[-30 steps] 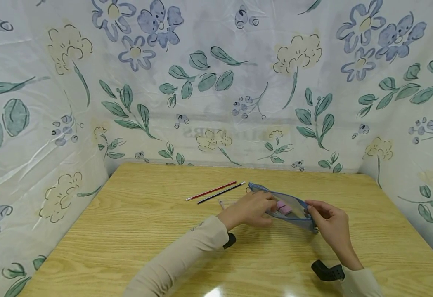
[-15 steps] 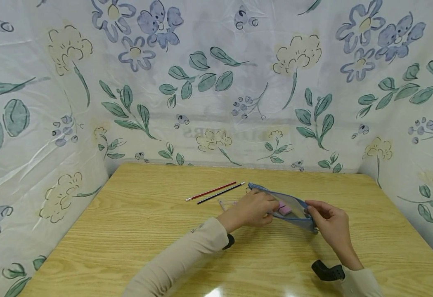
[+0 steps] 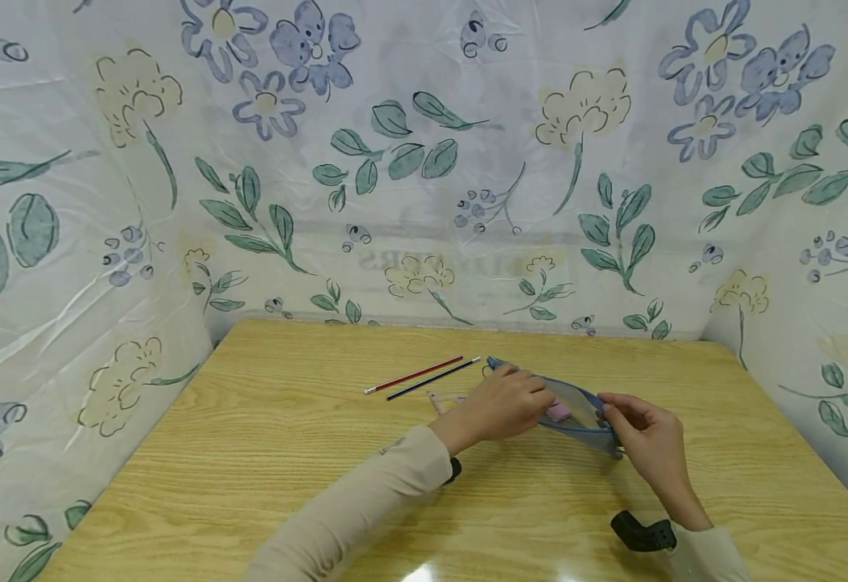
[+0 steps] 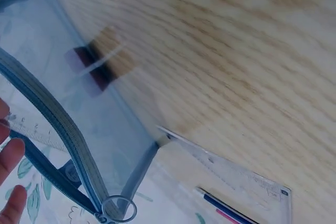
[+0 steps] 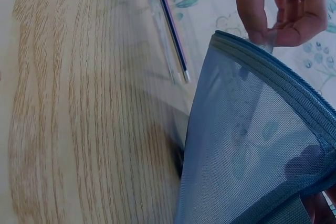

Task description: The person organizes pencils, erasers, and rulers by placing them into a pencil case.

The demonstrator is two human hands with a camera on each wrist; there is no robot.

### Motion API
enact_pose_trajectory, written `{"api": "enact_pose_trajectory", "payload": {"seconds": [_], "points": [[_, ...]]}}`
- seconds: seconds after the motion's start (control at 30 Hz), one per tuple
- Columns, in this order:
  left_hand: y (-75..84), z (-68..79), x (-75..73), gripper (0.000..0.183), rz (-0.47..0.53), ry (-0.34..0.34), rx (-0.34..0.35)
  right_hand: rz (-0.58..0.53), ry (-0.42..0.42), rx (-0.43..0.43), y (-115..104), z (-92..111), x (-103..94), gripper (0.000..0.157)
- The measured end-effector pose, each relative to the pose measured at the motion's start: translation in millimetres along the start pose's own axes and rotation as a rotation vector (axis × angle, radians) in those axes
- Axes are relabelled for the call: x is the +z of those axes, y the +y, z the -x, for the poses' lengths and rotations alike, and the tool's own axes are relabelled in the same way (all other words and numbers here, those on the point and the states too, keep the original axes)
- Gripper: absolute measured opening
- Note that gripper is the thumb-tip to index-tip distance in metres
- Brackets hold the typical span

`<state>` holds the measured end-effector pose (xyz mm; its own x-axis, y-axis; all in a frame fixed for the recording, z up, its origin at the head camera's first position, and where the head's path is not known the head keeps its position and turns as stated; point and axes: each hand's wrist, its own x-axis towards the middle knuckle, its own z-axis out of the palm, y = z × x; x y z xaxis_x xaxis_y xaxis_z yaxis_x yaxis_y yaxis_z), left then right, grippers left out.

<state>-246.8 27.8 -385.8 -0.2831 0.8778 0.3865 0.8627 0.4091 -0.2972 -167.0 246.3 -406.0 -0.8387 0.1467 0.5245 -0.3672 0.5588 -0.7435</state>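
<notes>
A blue mesh zip pouch stands with its mouth spread. My right hand pinches the rim at the pouch's right end between thumb and fingers. Over the opening's left part is my left hand, its thumb and finger pinching a clear ruler. Most of the ruler is down in the pouch; its marks show through the mesh in the right wrist view. A pink eraser lies inside the pouch, partly covered by the left hand in the head view.
Left of the pouch, a red pencil and a dark blue pencil lie side by side on the wooden table. A clear set square lies near them, partly behind the left wrist. Floral cloth hangs around the table.
My left hand has shifted slightly right and over the pouch's mouth, covering more of the eraser. My right hand and the pouch have stayed nearly still.
</notes>
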Motion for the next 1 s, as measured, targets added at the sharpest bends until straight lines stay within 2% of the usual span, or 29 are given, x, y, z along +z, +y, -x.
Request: {"api": "enact_pose_trajectory", "payload": {"seconds": [0.17,0.4,0.63,0.83,1.0], "points": [[1.1,-2.8,1.8,0.016,-0.086,0.051,0.035,-0.005,0.004,-0.015,-18.4,1.7,-1.9,0.015],[3.8,-6.6,6.4,0.012,-0.181,0.099,0.046,0.017,0.004,0.024,-2.8,0.5,1.0,0.015],[5.2,-10.7,8.8,0.01,-0.239,0.101,0.042,-0.011,0.001,-0.03,-24.1,1.4,-2.8,0.014],[5.3,-13.9,13.6,0.012,-0.29,0.089,0.034,0.012,0.009,-0.014,-2.0,-0.5,0.4,0.015],[5.7,-16.2,16.8,0.013,-0.287,0.057,0.011,0.018,0.001,0.005,12.8,-1.0,1.8,0.016]]}}
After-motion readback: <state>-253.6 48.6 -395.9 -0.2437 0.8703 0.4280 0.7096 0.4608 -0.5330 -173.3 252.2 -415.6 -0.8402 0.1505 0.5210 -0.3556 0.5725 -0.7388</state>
